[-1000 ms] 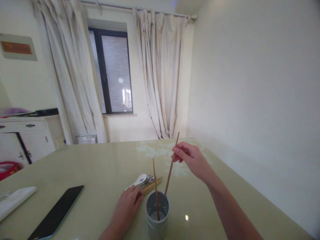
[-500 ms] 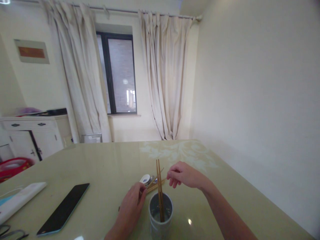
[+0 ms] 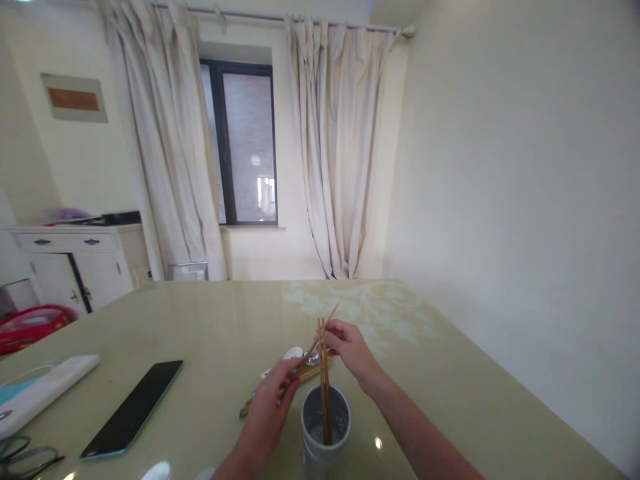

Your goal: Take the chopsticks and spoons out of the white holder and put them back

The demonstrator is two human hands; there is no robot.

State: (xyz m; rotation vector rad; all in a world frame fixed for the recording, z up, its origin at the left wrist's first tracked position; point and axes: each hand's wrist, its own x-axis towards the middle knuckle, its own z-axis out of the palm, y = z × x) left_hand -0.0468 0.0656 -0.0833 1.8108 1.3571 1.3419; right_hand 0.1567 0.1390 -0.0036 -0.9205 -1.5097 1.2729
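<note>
A grey cylindrical holder [image 3: 326,461] stands near the table's front, with two wooden chopsticks [image 3: 325,380] upright in it. Left of the holder, my left hand [image 3: 270,403] is closed on a chopstick [image 3: 311,349] that slants up to the right behind the upright pair. My right hand [image 3: 354,350] pinches near the upper end of that same slanting chopstick; its fingertips are partly covered by the upright pair. Beyond my left hand lie a white ceramic spoon [image 3: 293,353], a shiny metal spoon [image 3: 313,360] and more chopsticks [image 3: 313,371], partly hidden.
A dark phone or tablet [image 3: 134,408] lies to the left. Farther left are a white power strip-like object [image 3: 55,390] and dark cables [image 3: 25,457]. The table [image 3: 210,320] runs along a wall on the right. A red basket [image 3: 35,327] stands beyond its left edge.
My right hand has moved left and closed on the slanting chopstick. My left hand has lifted that chopstick slightly. The view has shifted a little.
</note>
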